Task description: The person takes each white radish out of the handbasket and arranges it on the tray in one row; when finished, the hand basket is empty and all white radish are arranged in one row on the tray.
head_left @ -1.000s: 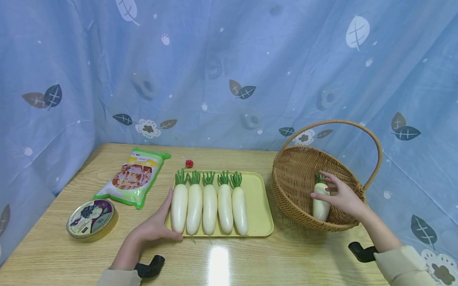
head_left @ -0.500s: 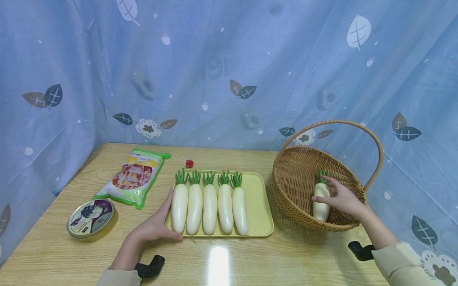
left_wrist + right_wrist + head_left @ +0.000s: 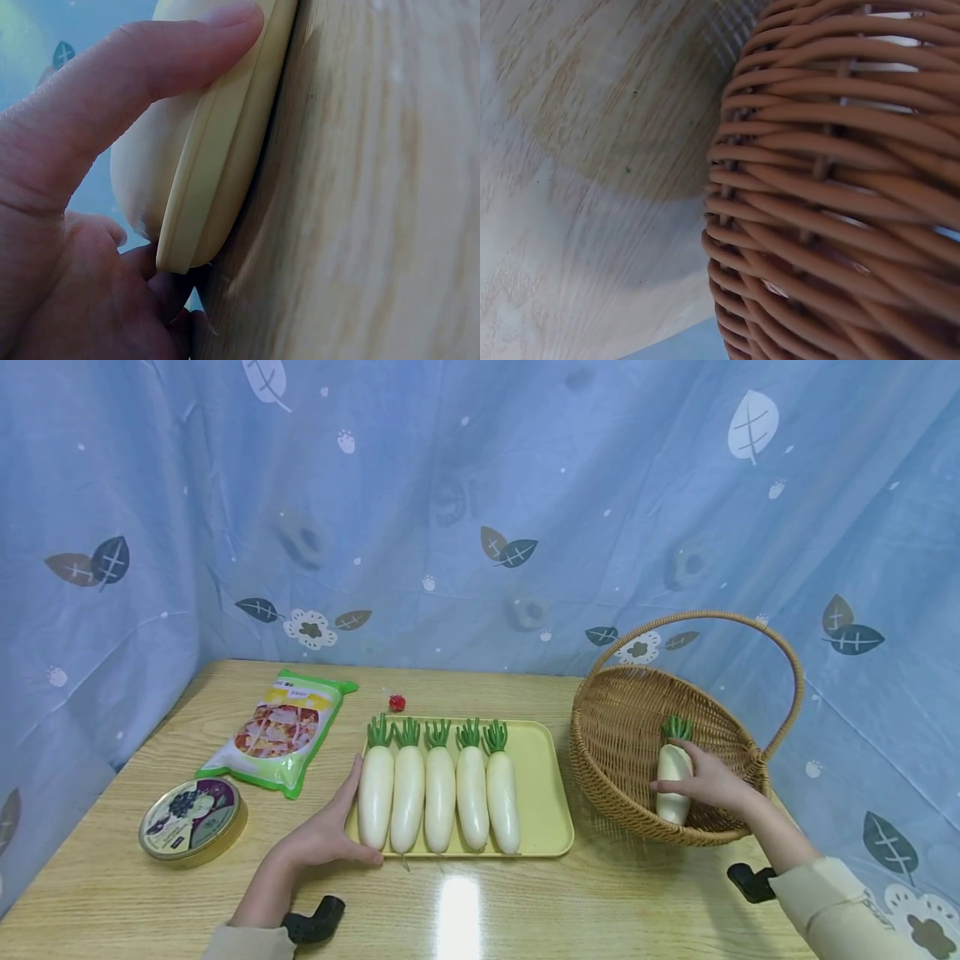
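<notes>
A brown wicker basket [image 3: 622, 710] with a tall arched handle stands tilted at the right. Inside it lies a white radish [image 3: 672, 806] with green stem stubs, and my right hand [image 3: 712, 781] grips it, thumb on the left and fingers across its upper part. Several more white radishes [image 3: 440, 793] lie side by side on a yellow tray [image 3: 543, 793]. My left hand [image 3: 326, 835] holds the tray's near left corner. Seen from the left wrist, the thumb [image 3: 172, 56] lies across the tray's rim [image 3: 206, 165]. The right wrist view shows only basket weave [image 3: 840, 172] and tabletop; the hand is hidden there.
Left of the tray are a green plastic food bag [image 3: 281, 731] and a round tin [image 3: 193, 820] with a fruit label. A small red object [image 3: 397, 702] sits behind the tray. A blue patterned curtain [image 3: 420, 510] closes off the table's [image 3: 390, 910] back and sides.
My right hand has lowered slightly in the basket and closed round the radish, with its fingers moved off the green stems. The left hand and tray have stayed still.
</notes>
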Tool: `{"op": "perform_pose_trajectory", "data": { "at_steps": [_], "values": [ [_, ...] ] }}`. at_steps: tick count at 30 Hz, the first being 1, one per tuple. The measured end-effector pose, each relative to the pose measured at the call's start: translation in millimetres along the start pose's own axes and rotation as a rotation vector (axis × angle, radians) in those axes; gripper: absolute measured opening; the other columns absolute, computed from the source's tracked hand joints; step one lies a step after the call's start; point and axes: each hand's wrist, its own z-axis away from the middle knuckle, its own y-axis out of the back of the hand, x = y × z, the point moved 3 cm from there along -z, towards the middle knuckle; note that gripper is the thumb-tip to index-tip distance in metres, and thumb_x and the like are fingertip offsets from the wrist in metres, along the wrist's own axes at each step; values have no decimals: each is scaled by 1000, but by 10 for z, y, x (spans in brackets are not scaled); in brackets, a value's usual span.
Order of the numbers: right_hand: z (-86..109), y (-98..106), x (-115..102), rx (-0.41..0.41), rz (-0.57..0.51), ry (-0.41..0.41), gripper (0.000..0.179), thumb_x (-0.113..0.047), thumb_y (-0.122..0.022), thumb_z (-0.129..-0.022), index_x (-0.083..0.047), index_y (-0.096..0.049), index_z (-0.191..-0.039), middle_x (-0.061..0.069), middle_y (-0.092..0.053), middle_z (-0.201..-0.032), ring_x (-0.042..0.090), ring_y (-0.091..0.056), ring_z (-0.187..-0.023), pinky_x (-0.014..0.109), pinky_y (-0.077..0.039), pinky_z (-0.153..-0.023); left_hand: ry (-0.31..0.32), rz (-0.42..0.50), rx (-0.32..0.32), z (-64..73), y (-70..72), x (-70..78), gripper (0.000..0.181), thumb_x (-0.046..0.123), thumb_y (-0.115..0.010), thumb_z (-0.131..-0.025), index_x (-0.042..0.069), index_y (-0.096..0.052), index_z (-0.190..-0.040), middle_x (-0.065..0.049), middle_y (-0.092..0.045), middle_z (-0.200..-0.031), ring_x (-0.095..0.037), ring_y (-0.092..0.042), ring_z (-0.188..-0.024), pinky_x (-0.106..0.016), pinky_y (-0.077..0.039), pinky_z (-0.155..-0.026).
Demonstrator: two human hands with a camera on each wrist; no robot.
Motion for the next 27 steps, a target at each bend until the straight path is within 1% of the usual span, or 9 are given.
{"op": "perform_pose_trajectory", "data": {
  "at_steps": [2, 5, 8, 9, 11, 15, 17, 23, 27],
  "values": [
    [-12, -24, 23, -29, 5, -12, 94, -36, -70, -78, 12, -17, -138, 42, -38, -115, 49, -46, -98, 44, -48, -64, 2, -4, -1, -1, -1, 1, 138, 24, -86, -56, 5, 19, -142, -21, 17, -148, -41, 10, -134, -60, -1, -103],
    [-19, -46, 42, -58, 20, -14, 95, -36, -71, -77, 11, -16, -139, 45, -30, -120, 59, -33, -106, 50, -46, -68, 5, -6, -5, -1, -6, 1, 138, 25, -86, -56, 5, 19, -142, -21, 17, -148, -41, 10, -134, -60, -1, -104],
    [-21, -55, 47, -66, 25, -7, 96, -35, -72, -76, 11, -15, -139, 46, -28, -121, 63, -25, -109, 53, -45, -68, 4, -1, -8, -1, -11, 4, 138, 25, -86, -56, 5, 20, -142, -21, 17, -148, -41, 10, -134, -60, -1, -104],
    [-20, -55, 47, -67, 24, -8, 96, -35, -72, -76, 11, -15, -139, 46, -27, -120, 63, -26, -108, 53, -45, -68, 4, -1, -9, -1, -11, 5, 138, 25, -86, -56, 5, 20, -142, -21, 17, -148, -41, 10, -134, -60, -1, -104],
    [-19, -57, 52, -69, 18, -18, 97, -32, -73, -75, 11, -15, -139, 46, -27, -118, 59, -33, -104, 50, -46, -65, 4, 0, -9, 0, -12, 6, 138, 25, -86, -56, 5, 19, -142, -21, 17, -148, -41, 10, -134, -60, -1, -103],
    [-16, -61, 61, -73, -12, -37, 97, -27, -75, -73, 11, -14, -139, 44, -30, -113, 46, -44, -91, 40, -48, -57, 2, -1, -9, 0, -13, 5, 137, 25, -86, -56, 5, 19, -143, -21, 17, -148, -41, 10, -134, -60, -1, -103],
    [-17, -62, 63, -71, -19, -36, 97, -25, -75, -73, 11, -14, -139, 43, -32, -111, 42, -47, -87, 39, -48, -56, 1, 1, -9, 0, -14, 2, 137, 25, -86, -56, 5, 19, -143, -21, 17, -148, -41, 10, -134, -60, -1, -103],
    [-18, -59, 55, -57, -14, -25, 96, -24, -76, -72, 11, -16, -138, 38, -40, -106, 36, -51, -83, 37, -48, -55, -5, 4, -5, -3, -14, -6, 138, 24, -86, -56, 5, 19, -143, -21, 17, -148, -41, 10, -134, -60, -1, -103],
    [-23, -59, 68, -46, -57, -26, 96, -21, -77, -72, 11, -16, -139, 36, -42, -104, 33, -53, -81, 37, -49, -55, -6, 1, -4, -3, -12, -7, 138, 24, -86, -55, 5, 19, -143, -21, 17, -148, -41, 10, -134, -60, -1, -103]
  ]
}}
